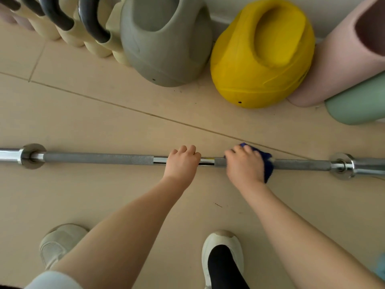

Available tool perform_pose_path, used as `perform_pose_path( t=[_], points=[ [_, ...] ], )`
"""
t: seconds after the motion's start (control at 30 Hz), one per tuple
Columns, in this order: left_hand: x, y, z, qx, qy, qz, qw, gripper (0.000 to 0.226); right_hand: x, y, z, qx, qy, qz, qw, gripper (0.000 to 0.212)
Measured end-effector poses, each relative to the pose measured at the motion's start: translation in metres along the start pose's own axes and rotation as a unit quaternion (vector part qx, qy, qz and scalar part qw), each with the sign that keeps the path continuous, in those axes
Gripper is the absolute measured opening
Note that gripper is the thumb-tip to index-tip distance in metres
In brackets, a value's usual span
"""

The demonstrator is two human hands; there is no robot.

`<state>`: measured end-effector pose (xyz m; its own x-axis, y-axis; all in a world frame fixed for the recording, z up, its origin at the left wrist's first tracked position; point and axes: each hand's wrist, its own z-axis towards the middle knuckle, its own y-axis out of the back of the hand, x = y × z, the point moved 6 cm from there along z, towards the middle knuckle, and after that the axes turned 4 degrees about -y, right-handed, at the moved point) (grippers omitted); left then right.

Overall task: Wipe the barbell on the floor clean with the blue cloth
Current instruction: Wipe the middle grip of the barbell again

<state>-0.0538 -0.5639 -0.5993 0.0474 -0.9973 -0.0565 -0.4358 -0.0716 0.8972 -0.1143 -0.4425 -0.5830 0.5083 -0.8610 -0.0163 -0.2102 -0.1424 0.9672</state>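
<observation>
Gripping the barbell (100, 159) on the floor: left hand (181, 163) bare, right hand (245, 165) clutching blue cloth (268, 163) around it.

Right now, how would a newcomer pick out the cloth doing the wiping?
Find the barbell lying across the tiled floor. The right hand grips its shaft just right of centre, and the blue cloth is bunched under those fingers, the only dark blue thing there.
</observation>
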Motion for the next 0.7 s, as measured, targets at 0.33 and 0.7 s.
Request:
perform_pose_path(
  t=[0.33, 0.7],
  points=[
    [0.003, -0.005, -0.004, -0.005, 0.057, -0.019, 0.998, 0.024, -0.065, -0.007, -0.016, 0.031, -0.109, -0.043, 0.993, 0.02],
    [0.008, 0.0, 0.005, -0.021, 0.046, -0.022, 0.998, 0.026, -0.026, -0.003, -0.028, -0.112, 0.022, -0.019, 0.993, 0.027]
  ],
)
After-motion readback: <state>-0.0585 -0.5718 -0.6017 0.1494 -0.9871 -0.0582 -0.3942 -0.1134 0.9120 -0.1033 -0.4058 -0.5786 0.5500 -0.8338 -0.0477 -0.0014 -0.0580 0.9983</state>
